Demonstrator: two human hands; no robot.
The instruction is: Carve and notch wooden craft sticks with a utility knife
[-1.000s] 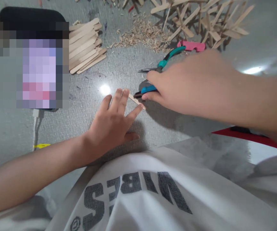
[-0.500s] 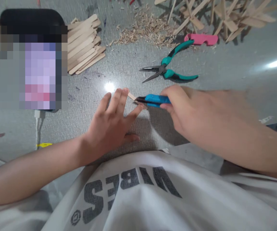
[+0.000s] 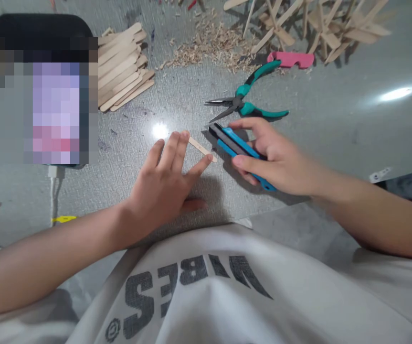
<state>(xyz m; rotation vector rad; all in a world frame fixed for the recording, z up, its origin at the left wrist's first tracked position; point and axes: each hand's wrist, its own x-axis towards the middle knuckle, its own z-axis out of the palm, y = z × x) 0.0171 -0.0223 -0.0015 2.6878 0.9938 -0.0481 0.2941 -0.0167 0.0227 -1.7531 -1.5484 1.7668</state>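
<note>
My left hand (image 3: 166, 177) lies on the table with its fingers spread. Its fingertips press down on a small wooden craft stick (image 3: 200, 149), whose middle shows between the fingers. In my right hand (image 3: 273, 160) is a blue and black utility knife (image 3: 237, 145), gripped along its body. The tip of the knife points up and left, just above the stick and apart from it. Close beyond the tip lie needle-nose pliers (image 3: 241, 101) with teal handles, their jaws spread.
A pile of craft sticks (image 3: 125, 67) lies at the back left, beside a blurred-out device (image 3: 57, 110) with a white cable (image 3: 52, 196). Wood shavings (image 3: 213, 45), a pink piece (image 3: 295, 59) and crossed-stick constructions (image 3: 320, 28) occupy the back of the table (image 3: 334, 114).
My right hand has lifted the utility knife off the stick and turned it, so its tip now points up and left. My left hand stays on the stick.
</note>
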